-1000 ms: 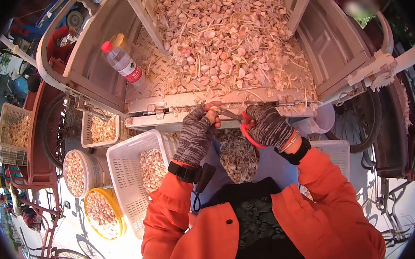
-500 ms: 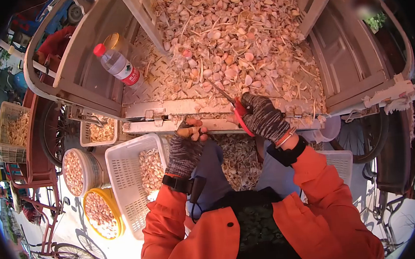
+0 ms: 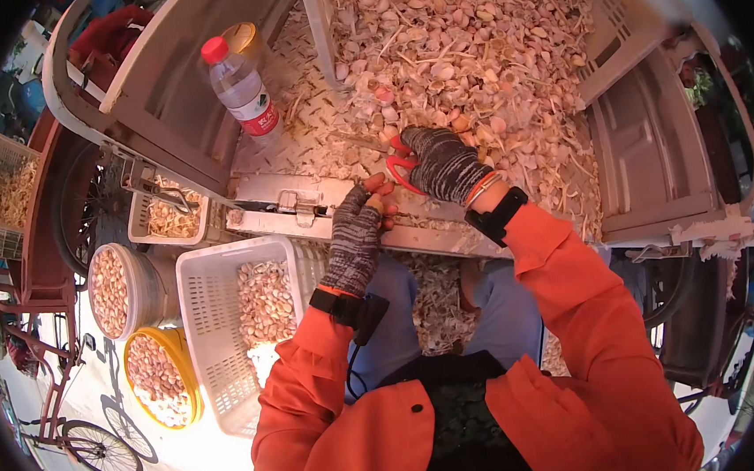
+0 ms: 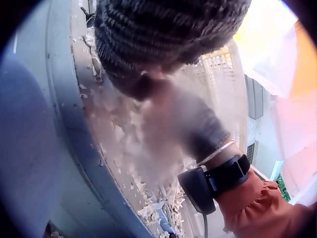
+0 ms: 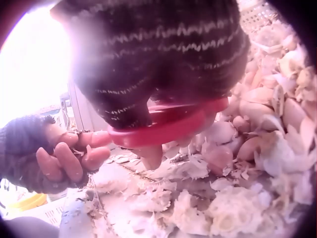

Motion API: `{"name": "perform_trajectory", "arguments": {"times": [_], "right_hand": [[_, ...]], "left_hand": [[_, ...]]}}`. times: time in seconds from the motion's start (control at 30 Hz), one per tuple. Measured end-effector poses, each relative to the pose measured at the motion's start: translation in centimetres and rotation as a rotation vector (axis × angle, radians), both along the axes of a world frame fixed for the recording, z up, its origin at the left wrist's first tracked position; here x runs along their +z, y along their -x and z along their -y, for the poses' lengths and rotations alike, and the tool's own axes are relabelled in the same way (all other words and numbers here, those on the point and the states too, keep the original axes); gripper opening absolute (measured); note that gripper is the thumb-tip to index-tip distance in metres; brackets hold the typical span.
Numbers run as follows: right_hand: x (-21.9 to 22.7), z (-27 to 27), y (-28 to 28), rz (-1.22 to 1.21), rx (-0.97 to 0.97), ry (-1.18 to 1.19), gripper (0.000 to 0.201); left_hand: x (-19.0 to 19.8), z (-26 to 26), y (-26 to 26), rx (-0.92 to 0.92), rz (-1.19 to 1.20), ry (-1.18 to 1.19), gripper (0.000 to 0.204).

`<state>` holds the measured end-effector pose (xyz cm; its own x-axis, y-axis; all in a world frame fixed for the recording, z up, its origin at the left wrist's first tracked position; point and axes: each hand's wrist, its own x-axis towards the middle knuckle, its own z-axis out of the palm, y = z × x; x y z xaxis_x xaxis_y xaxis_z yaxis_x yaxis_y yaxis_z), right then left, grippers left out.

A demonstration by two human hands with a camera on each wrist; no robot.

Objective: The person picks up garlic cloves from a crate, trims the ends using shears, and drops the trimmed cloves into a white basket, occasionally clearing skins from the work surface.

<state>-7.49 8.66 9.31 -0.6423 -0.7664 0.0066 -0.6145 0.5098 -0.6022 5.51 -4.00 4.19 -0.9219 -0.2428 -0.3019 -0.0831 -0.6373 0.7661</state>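
My right hand [image 3: 447, 166], in a striped knit fingerless glove, grips red-handled scissors [image 3: 400, 165] low over the near edge of a garlic heap [image 3: 478, 50]. The blades point left, across loose skins on the truck bed. In the right wrist view, the red handle [image 5: 168, 130] runs under the glove, with a bare fingertip just below it, close above the skins. My left hand [image 3: 358, 237], gloved the same way, is at the bed's front edge with bent fingers. Its fingertips [image 5: 69, 161] show from the side in the right wrist view; I cannot tell whether they hold a clove.
A red-capped bottle [image 3: 241, 87] stands at the bed's left, with a yellow-lidded jar [image 3: 244, 38] behind. Lower left are a white crate [image 3: 217, 337], a white bucket [image 3: 137, 285] and a yellow bucket [image 3: 188, 361], all with garlic cloves. The metal tailgate edge [image 3: 430, 238] runs before my knees.
The hands were together at the scissors' blades, then parted. The right hand has moved forward, then left with the scissors, over the garlic. The left hand dropped back, then rose to the bed's edge.
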Motion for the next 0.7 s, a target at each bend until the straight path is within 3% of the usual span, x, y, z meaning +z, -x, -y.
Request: {"name": "perform_trajectory", "arguments": {"times": [0.07,0.1,0.2,0.23,0.37,0.47,0.5,0.57,0.7], "right_hand": [[1.1,-0.6,-1.0,-0.086,-0.191,-0.075,0.048],[0.4,-1.5,-2.0,-0.040,-0.263,0.132,0.060],[-1.8,-4.3,-2.8,0.091,-0.234,0.160,0.057],[0.8,-4.6,-4.5,0.285,-0.199,0.237,0.055],[2.9,-5.8,-7.9,0.342,-0.301,0.216,0.033],[1.7,-6.8,-9.3,0.217,-0.332,0.313,0.035],[3.0,-6.9,-10.1,0.326,-0.339,0.331,0.038],[0.4,-7.4,-10.1,0.240,-0.360,0.380,0.040],[1.8,-8.3,-11.9,0.168,-0.348,0.370,0.035]], "left_hand": [[0.0,-1.0,0.9,-0.004,-0.059,0.219,0.033],[0.9,-1.6,0.7,-0.028,-0.129,0.155,0.031],[1.5,-2.5,-1.0,-0.046,-0.111,0.259,0.029],[1.5,-2.8,-1.6,-0.055,-0.096,0.226,0.027],[2.5,-4.5,-4.0,-0.058,-0.133,0.137,0.027],[3.7,-6.0,-5.8,-0.011,-0.175,0.054,0.026],[4.0,-6.4,-6.2,-0.017,-0.180,0.061,0.026],[4.3,-7.1,-6.9,-0.005,-0.214,-0.194,0.024],[5.4,-8.3,-8.2,0.061,-0.144,-0.101,0.021]]}}
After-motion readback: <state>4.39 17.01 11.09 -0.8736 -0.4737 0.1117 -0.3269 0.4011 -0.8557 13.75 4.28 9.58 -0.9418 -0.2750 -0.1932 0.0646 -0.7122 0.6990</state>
